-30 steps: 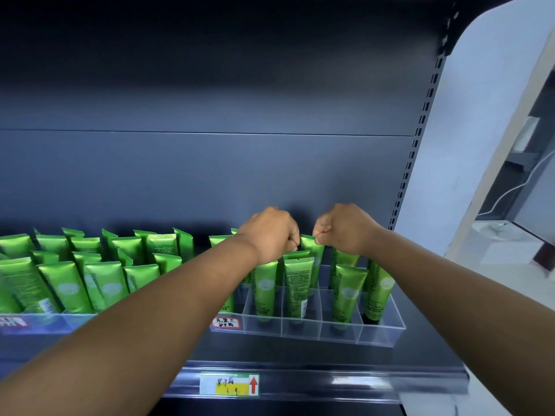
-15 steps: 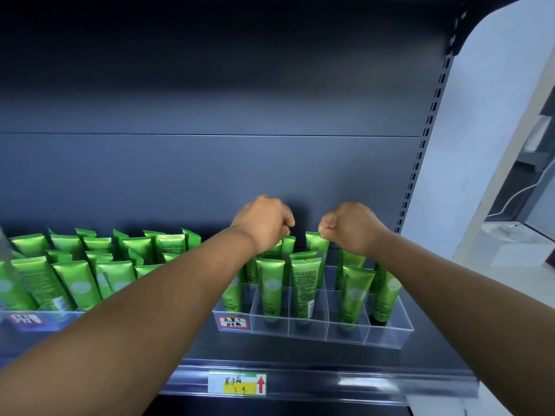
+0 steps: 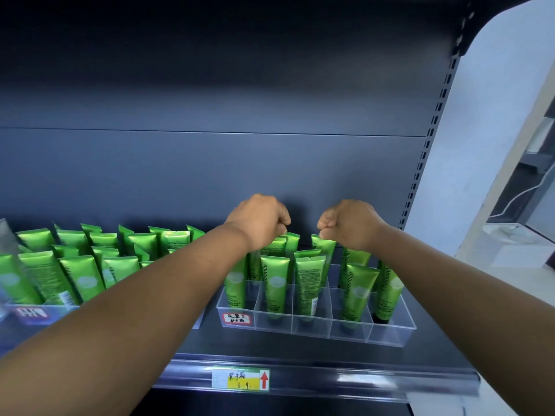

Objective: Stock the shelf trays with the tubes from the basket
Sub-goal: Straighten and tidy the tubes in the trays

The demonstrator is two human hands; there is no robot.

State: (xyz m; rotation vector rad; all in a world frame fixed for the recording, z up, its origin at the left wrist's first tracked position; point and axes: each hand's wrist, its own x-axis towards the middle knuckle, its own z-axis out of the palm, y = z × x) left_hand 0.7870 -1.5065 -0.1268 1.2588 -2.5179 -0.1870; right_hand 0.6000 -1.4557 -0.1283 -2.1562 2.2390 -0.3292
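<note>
Fingers on both our left hand (image 3: 259,221) and right hand (image 3: 350,223) curl under the knuckles above the back row of green tubes (image 3: 274,285), but the backs of the hands hide the fingertips, so we cannot tell whether either pinches a tube top or holds nothing. We see the tubes standing cap-down in the divided clear tray (image 3: 390,333) below our hands, with its front cells empty, and more packed in a second tray (image 3: 36,310) at left, partly cut off by our left forearm and the frame edge. Both trays sit on the dark shelf (image 3: 300,346), which carries a yellow price tag (image 3: 240,379) on its front rail, against a dark back panel (image 3: 210,85); a pale wall (image 3: 486,115) rises at right.
</note>
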